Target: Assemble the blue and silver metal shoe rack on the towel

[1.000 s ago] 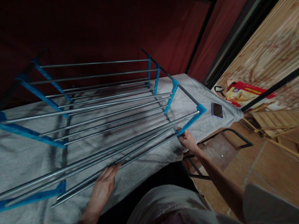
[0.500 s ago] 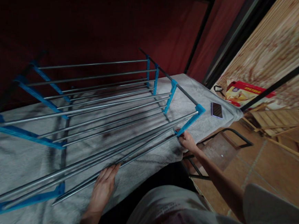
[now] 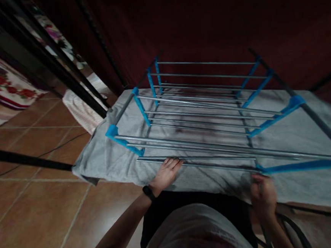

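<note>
A rack frame of thin metal tubes with blue plastic connectors (image 3: 297,101) lies across a grey cloth (image 3: 216,181). My left hand (image 3: 168,173) curls its fingers over a metal tube (image 3: 219,166) along the near edge, close to that tube's left end. A second loose tube (image 3: 202,157) runs just behind it. The left ends of both sit apart from the near-left blue connector (image 3: 130,146). At the near-right blue connector (image 3: 297,166), my right hand (image 3: 263,192) is closed, fingertips against the connector's end where the tube meets it. What its fingers pinch is hidden.
Dark upright poles (image 3: 60,67) and a dark bar (image 3: 27,160) stand at the left. A striped cloth (image 3: 81,109) hangs there above the tiled floor (image 3: 58,189). Behind the rack hangs a dark red curtain (image 3: 198,26). A black frame (image 3: 293,224) shows at lower right.
My view has swung left, bringing the rack's left end into sight and dropping the phone out of it. My left hand sits nearer the tube's left end; my right hand stays by the connector.
</note>
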The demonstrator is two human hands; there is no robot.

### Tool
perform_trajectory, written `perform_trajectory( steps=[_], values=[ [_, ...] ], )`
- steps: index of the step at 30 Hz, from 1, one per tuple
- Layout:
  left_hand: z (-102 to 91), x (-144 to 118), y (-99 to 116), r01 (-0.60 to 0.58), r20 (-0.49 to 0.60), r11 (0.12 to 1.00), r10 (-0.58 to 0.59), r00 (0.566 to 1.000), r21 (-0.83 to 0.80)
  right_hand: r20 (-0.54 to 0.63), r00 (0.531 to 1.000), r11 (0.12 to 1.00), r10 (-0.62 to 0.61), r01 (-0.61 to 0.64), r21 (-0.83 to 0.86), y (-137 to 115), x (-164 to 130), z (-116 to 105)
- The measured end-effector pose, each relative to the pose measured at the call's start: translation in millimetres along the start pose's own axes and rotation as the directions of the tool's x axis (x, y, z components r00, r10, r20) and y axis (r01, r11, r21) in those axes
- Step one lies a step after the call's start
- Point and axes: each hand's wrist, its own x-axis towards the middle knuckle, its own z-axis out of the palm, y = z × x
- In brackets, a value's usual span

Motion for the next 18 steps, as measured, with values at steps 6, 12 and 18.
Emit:
perform_trajectory(
  steps=[6,12,18],
  values=[
    [-4.2,0.9,4.3,-0.031,-0.027,0.999,0.032,0.999,0.024,0.323,0.876,0.934,-0.358,0.342,0.107,-72.5,18.1,48.5],
    [-5.0,4.4,11.0,-0.036,-0.025,0.997,0.038,0.999,0.075,0.533,0.757,0.92,-0.379,0.369,0.13,-114.6,55.3,98.4],
    [-1.8,1.7,14.2,-0.026,-0.044,0.994,0.031,0.999,0.104,0.731,0.591,0.926,-0.342,0.345,0.154,-102.9,80.2,134.0]
  ],
)
